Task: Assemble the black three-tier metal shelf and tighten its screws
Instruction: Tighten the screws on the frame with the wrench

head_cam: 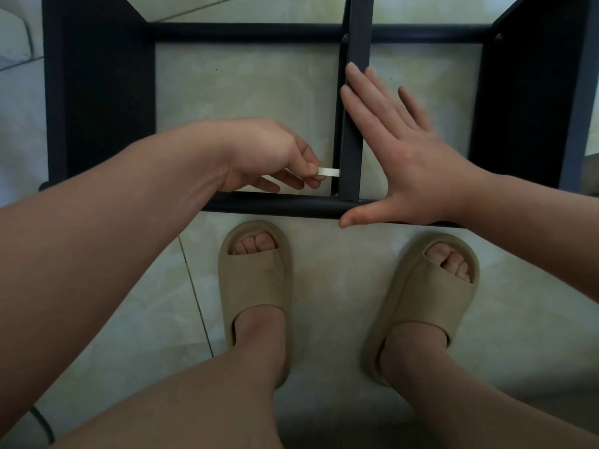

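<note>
Black metal shelf frame (pixel 97 92) lies on the tiled floor (pixel 243 85), seen from above, directly ahead of the person's feet. Centre crossbar (pixel 351 150) runs away from the viewer; all positions are referenced to it.

- Near rail (pixel 275 204) meets the crossbar's near end. Something shiny at that joint is probably the screw (pixel 335 195); too small to confirm.
- Left hand (pixel 269 153), left of the crossbar: thumb and fingers pinch a flat pale tool (pixel 329 172) whose tip reaches the crossbar's left face just above the joint. Spanner or hex key, cannot tell.
- Right hand (pixel 408 157), right of the crossbar: flat and spread, grasping nothing, straight fingertips pressing the bar, thumb on the near rail.
- Tan slippers (pixel 256 280), nearer than the crossbar's near end.

Judgement: tightening the near joint.

Risks: the pinch is light, so the tool may slip off the screw and round it. The right hand only presses, so the crossbar may twist under torque and seat crooked.
</note>
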The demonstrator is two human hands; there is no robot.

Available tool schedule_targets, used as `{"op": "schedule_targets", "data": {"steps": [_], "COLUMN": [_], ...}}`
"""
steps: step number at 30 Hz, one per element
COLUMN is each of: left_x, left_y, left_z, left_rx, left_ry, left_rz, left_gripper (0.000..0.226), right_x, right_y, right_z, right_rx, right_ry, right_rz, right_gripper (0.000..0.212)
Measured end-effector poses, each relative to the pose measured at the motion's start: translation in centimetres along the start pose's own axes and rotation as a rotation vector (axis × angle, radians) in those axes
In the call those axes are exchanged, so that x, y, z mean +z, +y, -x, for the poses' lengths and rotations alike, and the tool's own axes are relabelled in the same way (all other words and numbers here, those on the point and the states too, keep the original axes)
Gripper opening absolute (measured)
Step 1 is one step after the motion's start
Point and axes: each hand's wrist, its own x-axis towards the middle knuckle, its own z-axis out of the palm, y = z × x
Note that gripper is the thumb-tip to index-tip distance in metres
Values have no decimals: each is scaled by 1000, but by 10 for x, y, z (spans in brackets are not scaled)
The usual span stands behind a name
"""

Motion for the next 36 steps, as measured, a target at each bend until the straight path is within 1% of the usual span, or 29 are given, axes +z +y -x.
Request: {"op": "schedule_targets", "data": {"steps": [7,9,12,13,15,18,22,24,25,28,30,32,36], "left_x": [2,3,0,-2,-12,-37,-74,-88,-93,-108,-116,-123,-131], "left_y": [1,4,10,14,22,46,92,111,117,128,132,136,138], "left_z": [2,2,5,7,14,25,24,15,9,-16,-33,-47,-60], "left_rx": [13,24,29,20,10,46,201,265,277,258,221,196,206], "left_ry": [8,68,221,268,334,469,730,816,834,809,741,660,585], "left_rz": [-102,-167,-336,-394,-458,-418,-365,-383,-406,-475,-504,-529,-482], "left_gripper": [14,14,14,16,22,27,24,20,17,17,23,27,27], "right_x": [1,-1,-12,-19,-37,-69,-112,-127,-132,-133,-127,-117,-106], "right_y": [1,-1,0,1,5,16,33,42,46,60,69,78,90], "right_z": [0,0,2,3,6,3,-21,-42,-53,-84,-99,-108,-113], "right_rx": [-14,-10,9,23,59,137,215,254,283,358,359,343,376], "right_ry": [8,-17,-72,-68,3,158,172,168,155,79,33,38,88], "right_rz": [-7,3,-47,-91,-138,-85,-28,5,23,84,203,305,375], "right_gripper": [135,136,135,130,113,87,74,71,69,62,53,43,27]}}
